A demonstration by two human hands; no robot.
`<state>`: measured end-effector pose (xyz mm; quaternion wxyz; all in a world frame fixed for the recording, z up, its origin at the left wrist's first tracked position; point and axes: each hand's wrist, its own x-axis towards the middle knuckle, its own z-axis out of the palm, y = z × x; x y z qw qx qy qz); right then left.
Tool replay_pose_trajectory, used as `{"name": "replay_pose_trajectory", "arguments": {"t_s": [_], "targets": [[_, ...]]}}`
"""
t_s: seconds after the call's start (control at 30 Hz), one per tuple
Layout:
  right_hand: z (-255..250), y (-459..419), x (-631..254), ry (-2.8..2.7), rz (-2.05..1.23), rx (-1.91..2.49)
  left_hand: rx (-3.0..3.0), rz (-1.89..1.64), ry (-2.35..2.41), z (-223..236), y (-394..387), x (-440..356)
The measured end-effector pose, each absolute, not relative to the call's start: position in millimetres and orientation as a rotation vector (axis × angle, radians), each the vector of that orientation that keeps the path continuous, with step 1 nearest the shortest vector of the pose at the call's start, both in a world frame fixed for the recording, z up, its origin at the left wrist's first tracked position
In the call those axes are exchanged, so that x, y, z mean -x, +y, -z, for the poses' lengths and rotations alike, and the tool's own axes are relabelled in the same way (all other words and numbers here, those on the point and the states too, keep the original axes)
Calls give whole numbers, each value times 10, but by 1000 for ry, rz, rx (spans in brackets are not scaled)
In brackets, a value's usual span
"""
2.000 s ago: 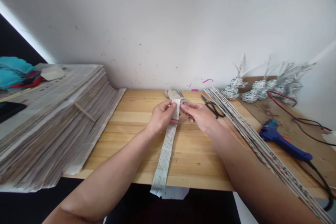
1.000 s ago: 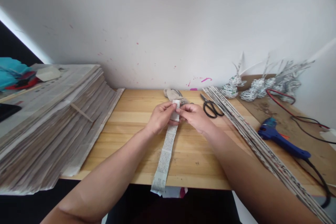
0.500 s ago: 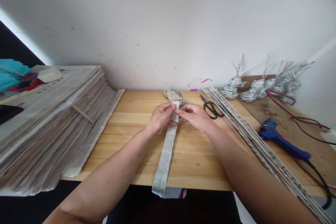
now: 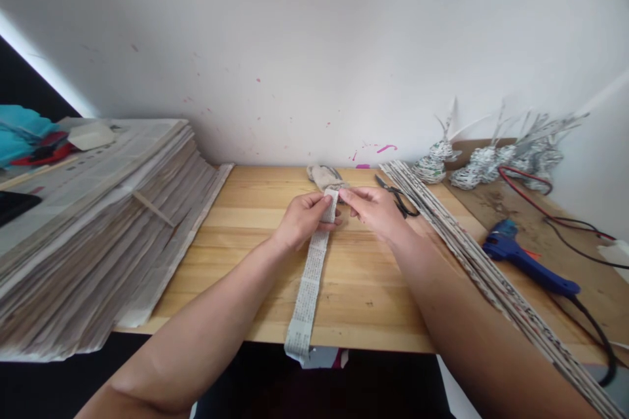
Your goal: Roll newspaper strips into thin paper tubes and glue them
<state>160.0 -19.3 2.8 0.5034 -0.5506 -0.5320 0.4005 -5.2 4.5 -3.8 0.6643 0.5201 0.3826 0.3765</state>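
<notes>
A long strip of newspaper runs down the middle of the wooden table, its near end hanging over the front edge. My left hand is closed on the strip's far part, thumb on top and fingers beneath. At the strip's far right corner, my right hand pinches with thumb and forefinger; its contact with the paper is partly hidden. Just beyond both hands lies a crumpled beige cloth. Black-handled scissors rest right of my right hand, partly covered by it.
A tall stack of newspapers fills the left side. Thin rolled paper sticks lie diagonally on the right. Beyond them are a blue glue gun with its cord, a cardboard sheet and several woven paper shapes by the wall.
My right hand has shifted slightly up and right at the strip's far end, now covering more of the scissors. My left hand keeps its hold.
</notes>
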Motion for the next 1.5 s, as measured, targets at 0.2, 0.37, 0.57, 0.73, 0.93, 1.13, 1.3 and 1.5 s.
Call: {"name": "replay_pose_trajectory", "arguments": {"t_s": [0.2,0.37,0.57,0.73,0.93,1.13,1.3,1.5], "targets": [[-27,-153,-1658,-1121,-979,1328,-1177,-845,863,15,33,61],[-32,-166,-1627,-1144,-1007,1331,-1188,-831,848,37,37,50],[-46,-173,-1612,-1128,-1028,1299,-1213,-852,844,74,62,56],[-38,-207,-1566,-1269,-1046,1307,-1269,-864,835,133,85,60],[-5,-198,-1537,-1267,-1001,1332,-1296,-847,842,153,81,57],[5,-185,-1538,-1245,-1002,1348,-1311,-832,850,148,81,53],[-1,-184,-1543,-1242,-1033,1345,-1287,-819,851,152,75,50],[17,-174,-1555,-1214,-1070,1338,-1263,-782,833,144,75,51]]}}
